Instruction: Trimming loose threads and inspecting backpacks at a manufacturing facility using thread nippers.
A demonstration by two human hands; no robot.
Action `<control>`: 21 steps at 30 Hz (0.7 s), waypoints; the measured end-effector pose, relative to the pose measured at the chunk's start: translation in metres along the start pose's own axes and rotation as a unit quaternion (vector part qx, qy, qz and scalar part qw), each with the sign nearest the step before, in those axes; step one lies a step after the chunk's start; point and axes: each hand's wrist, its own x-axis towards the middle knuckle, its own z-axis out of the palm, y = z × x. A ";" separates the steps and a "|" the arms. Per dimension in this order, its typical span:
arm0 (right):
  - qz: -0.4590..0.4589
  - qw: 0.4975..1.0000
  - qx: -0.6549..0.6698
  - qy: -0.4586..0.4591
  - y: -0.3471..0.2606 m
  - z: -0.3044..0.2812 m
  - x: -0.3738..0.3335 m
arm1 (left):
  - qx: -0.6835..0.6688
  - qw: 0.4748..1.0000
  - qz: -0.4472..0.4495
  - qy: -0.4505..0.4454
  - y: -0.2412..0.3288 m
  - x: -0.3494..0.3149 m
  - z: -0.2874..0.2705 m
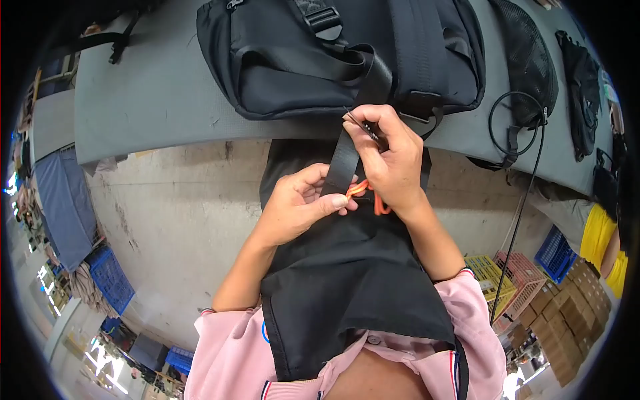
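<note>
Just on my side of the black backpack (373, 30), my left hand (290, 208) is pinching the black strap (342, 163) already hanging from it while my right hand (393, 157) is gripping a thin dark tool (365, 127) — the strap's hidden end seemingly not yet finished.

Left hand (297, 203): fingers and thumb closed on a black strap (342, 163), thumb tip beside orange loops (380, 203).
Right hand (393, 157): pinches a thin dark piece (365, 128) above the orange loops; whether these join is hidden.
Black bag (293, 87): on the grey bench (147, 100), strap running down past the front edge.
Black apron (353, 293): over a pink shirt (227, 347).
Crates at right: yellow crate (490, 277) beside pink crate (520, 280).
</note>
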 end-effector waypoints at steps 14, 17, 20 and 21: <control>0.029 0.989 -0.137 -0.045 -0.029 -0.025 -0.040 | -0.019 0.995 0.004 0.096 0.010 -0.014 0.008; 0.019 0.986 -0.144 -0.086 -0.037 -0.028 -0.051 | 0.036 0.992 0.067 0.103 0.014 -0.014 0.014; -0.017 0.987 -0.138 -0.084 -0.031 -0.026 -0.056 | 0.114 0.985 0.083 0.101 0.018 -0.015 0.020; -0.027 0.987 -0.139 -0.075 -0.031 -0.025 -0.055 | 0.160 0.976 0.105 0.102 0.018 -0.015 0.022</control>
